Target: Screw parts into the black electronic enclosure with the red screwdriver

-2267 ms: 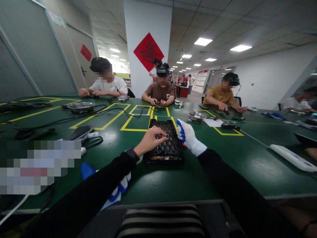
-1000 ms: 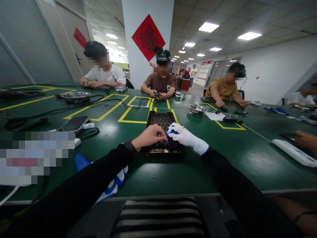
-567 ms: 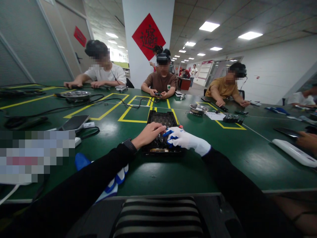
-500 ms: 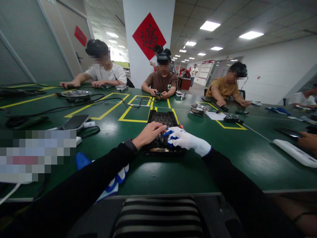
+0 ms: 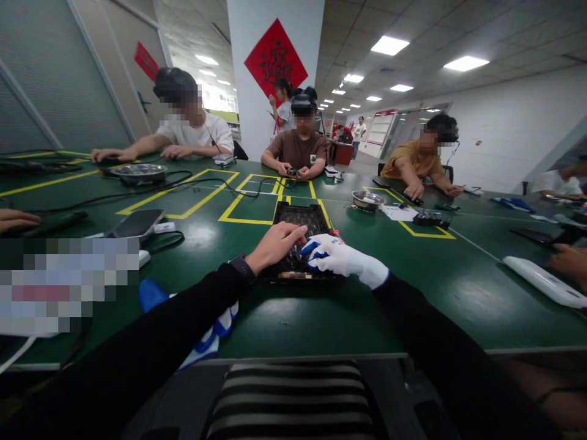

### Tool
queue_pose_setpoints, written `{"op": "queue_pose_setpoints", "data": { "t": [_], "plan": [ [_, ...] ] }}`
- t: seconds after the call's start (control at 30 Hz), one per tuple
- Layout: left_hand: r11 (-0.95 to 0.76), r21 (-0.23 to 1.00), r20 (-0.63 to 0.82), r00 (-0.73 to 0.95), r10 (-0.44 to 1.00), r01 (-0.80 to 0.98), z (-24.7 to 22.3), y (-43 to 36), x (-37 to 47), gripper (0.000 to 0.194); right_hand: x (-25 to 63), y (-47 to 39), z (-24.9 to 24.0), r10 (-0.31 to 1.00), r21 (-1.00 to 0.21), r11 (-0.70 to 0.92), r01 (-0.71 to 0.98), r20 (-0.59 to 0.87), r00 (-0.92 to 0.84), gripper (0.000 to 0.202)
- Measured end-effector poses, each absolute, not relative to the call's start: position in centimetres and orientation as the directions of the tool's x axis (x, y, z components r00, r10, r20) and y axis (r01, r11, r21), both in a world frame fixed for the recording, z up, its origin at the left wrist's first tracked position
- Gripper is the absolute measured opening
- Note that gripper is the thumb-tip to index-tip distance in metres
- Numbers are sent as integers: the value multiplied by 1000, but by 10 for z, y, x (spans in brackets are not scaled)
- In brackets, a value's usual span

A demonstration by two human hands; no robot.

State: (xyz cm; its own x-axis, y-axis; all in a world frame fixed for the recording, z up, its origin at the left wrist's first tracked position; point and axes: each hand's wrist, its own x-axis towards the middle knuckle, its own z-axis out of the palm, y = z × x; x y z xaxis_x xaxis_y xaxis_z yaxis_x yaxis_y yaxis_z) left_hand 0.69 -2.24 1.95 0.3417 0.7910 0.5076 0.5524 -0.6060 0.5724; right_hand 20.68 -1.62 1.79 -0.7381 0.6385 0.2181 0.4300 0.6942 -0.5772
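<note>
A black open plastic case [image 5: 298, 212] with small dark parts inside lies in front of me on the green table. My bare left hand [image 5: 277, 243] rests over its left side, fingers pressed together and reaching toward the middle. Opposite it, my right hand [image 5: 334, 255] wears a white glove with blue fingertips. Its fingers curl down into the case close to the left fingertips. Whatever either hand pinches is hidden or too small to name. A tan strip [image 5: 295, 275] shows at the case's near end, and a small red item sits by its right edge.
A white-and-blue glove [image 5: 211, 342] lies partly under my left forearm. Metal bowls [image 5: 140, 173] [image 5: 367, 200] stand farther off. A phone [image 5: 137, 223], cables and a white device [image 5: 543, 281] flank me. Several people sit around the table; a co-worker's hand shows at far left.
My left fingertips have drawn slightly back to the left, parting a little from the gloved right fingers. A co-worker's hand has appeared at the far left edge.
</note>
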Motion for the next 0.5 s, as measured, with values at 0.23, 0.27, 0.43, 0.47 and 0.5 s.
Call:
{"op": "queue_pose_setpoints", "data": {
  "t": [0.23, 0.27, 0.43, 0.47, 0.5],
  "plan": [
    [-598, 554, 502, 341, 795, 579, 20, -23, 8, 50, 206, -14, 15, 641, -576, 695, 431, 224, -734, 26],
    [-598, 554, 504, 339, 795, 579, 20, -22, 8, 50, 206, -15, 15, 644, -575, 694, 434, 224, -732, 26],
    [-596, 554, 502, 339, 796, 580, 19, -21, 8, 51, 206, -14, 15, 659, -550, 688, 474, 198, -726, 25],
    [-599, 553, 502, 342, 794, 580, 19, -21, 8, 51, 206, -13, 15, 659, -543, 689, 480, 193, -727, 24],
    [-601, 551, 502, 346, 793, 579, 19, -21, 8, 51, 206, -13, 15, 656, -537, 692, 481, 191, -730, 23]
  ]
}}
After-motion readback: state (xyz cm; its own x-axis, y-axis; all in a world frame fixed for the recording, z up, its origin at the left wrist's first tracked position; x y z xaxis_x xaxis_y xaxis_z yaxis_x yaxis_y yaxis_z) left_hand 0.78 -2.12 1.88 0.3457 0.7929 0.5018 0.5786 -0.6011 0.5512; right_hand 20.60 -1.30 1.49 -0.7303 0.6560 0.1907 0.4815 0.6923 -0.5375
